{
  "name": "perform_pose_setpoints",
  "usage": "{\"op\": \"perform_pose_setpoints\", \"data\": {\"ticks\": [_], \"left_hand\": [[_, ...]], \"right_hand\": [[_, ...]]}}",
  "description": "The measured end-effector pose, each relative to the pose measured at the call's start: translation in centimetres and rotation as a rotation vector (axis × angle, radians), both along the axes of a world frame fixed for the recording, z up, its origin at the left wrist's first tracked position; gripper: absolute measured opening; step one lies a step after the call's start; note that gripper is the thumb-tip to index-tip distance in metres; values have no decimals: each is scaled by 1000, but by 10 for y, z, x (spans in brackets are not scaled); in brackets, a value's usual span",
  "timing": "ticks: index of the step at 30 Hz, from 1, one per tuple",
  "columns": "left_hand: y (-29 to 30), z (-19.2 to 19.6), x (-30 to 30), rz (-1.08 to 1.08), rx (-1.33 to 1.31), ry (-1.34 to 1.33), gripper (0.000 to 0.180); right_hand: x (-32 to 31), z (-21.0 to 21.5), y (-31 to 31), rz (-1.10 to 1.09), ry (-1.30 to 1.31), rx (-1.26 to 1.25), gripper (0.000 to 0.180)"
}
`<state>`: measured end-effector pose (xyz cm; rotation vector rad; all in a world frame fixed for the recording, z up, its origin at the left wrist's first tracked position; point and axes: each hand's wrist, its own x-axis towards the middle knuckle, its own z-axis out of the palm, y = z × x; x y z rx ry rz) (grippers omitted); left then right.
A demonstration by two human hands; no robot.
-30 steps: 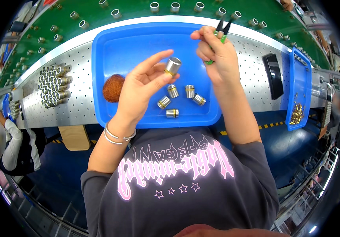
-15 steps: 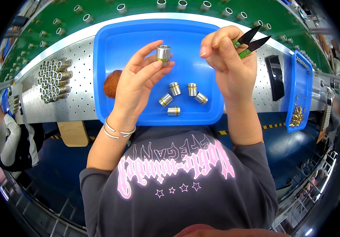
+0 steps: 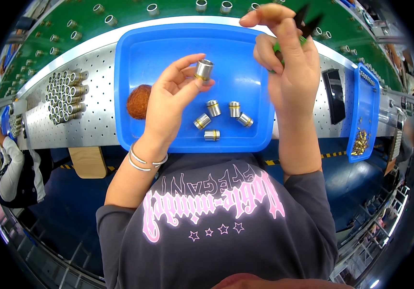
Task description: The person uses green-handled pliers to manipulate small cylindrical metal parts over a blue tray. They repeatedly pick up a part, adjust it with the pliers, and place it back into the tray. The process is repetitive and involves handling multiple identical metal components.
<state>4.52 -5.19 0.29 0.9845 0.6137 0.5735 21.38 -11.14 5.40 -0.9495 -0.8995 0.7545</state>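
My left hand (image 3: 168, 103) is closed round a short silver metal sleeve (image 3: 204, 70) with a yellow ring near its lower end, held upright above the blue tray (image 3: 168, 45). Up by the tray's far right corner, my right hand (image 3: 291, 77) grips black-bladed thread snips (image 3: 278, 52) with green handles; the blades point away and look blurred. Its index finger reaches out to the left. Several similar ringed sleeves (image 3: 212, 135) rest in the tray below my hands. A brown fibrous ball (image 3: 138, 102) sits at the tray's left side, partly behind my left wrist.
Beyond the tray runs a green conveyor (image 3: 135, 14) carrying spaced-out sleeves. Grouped sleeves (image 3: 65, 98) stand on the perforated metal table at left. A black phone-like object (image 3: 334, 96) and a narrow blue tray (image 3: 365, 111) with small brass pieces (image 3: 360, 143) lie right. A person (image 3: 17, 168) is at far left.
My right hand has moved up and away toward the conveyor with the snips, its index finger extending. My left hand has shifted slightly right and nearer with the sleeve, which now tilts a little.
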Motion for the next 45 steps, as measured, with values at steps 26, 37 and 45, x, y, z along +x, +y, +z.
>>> {"op": "perform_pose_setpoints", "data": {"ticks": [26,37,45], "left_hand": [[-2,7,-2,96,-81,-78,45],[-2,8,-2,67,-95,-80,42],[1,3,-1,54,-134,-83,42]], "right_hand": [[-16,-35,-19,-119,-717,-325,15],[-17,-35,-20,-131,-616,-323,17],[-16,-35,-11,-44,-717,-331,17]]}}
